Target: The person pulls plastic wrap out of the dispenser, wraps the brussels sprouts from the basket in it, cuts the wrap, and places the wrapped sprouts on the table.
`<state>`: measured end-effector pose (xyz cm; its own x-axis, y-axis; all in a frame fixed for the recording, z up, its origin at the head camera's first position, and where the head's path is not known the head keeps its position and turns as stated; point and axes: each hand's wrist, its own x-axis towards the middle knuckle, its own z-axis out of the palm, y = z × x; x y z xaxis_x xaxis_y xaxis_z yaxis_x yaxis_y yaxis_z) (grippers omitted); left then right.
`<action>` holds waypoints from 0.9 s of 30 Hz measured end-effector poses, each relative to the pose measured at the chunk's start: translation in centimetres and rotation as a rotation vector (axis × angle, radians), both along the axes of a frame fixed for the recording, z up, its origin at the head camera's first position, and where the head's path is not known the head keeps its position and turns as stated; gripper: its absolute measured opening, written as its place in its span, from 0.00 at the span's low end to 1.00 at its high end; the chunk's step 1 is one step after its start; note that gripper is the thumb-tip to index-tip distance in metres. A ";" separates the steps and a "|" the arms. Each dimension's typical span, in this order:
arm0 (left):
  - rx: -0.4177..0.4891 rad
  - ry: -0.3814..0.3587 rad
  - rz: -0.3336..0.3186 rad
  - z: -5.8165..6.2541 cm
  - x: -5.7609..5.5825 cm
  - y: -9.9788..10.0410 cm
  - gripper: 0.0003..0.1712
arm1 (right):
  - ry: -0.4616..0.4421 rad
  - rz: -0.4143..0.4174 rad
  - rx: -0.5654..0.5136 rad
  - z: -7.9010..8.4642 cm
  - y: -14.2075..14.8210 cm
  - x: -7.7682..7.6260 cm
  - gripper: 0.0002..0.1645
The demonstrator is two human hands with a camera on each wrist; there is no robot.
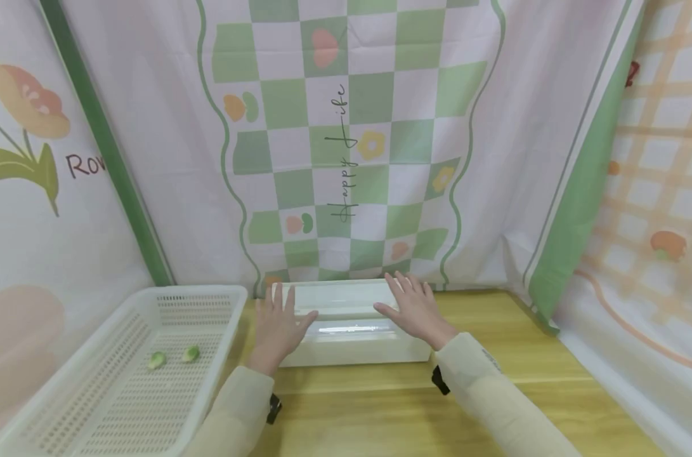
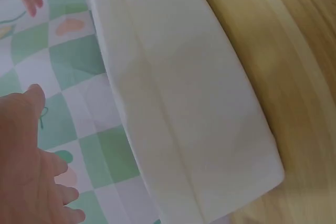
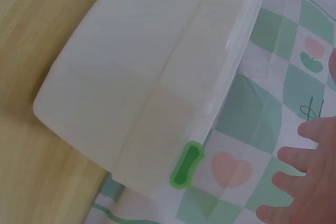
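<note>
I read both hands as released. The left hand has its fingers extended and spread above the left part of a white box; the right hand is positioned likewise above the right part. Neither grasps anything; I cannot tell whether either touches the box. The box stands on the wooden worktop, below and between the hands, long side facing the wearer. On the right wrist view I note a green clip at the box end nearest the right hand. Left of the left hand is a white perforated basket containing two small green vegetables, set apart. Beyond both hands hangs a checkered cloth.
</note>
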<state>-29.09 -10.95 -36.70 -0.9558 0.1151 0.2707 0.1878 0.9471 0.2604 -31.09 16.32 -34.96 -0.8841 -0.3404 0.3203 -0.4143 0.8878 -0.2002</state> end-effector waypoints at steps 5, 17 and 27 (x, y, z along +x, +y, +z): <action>0.034 0.030 -0.016 -0.5 0.3 -0.4 0.43 | -0.016 -0.001 -0.016 -0.3 0.5 0.0 0.45; 0.027 0.039 0.009 -2.0 0.4 -1.3 0.44 | -0.046 0.021 -0.067 -1.9 1.9 0.5 0.47; 0.031 0.099 0.003 -3.3 1.1 -1.8 0.41 | -0.038 0.035 -0.104 -3.0 3.0 0.9 0.45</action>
<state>-27.96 -12.74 -39.95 -0.9244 0.1025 0.3673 0.2113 0.9395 0.2695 -30.22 19.37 -37.99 -0.8842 -0.3385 0.3219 -0.4355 0.8465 -0.3063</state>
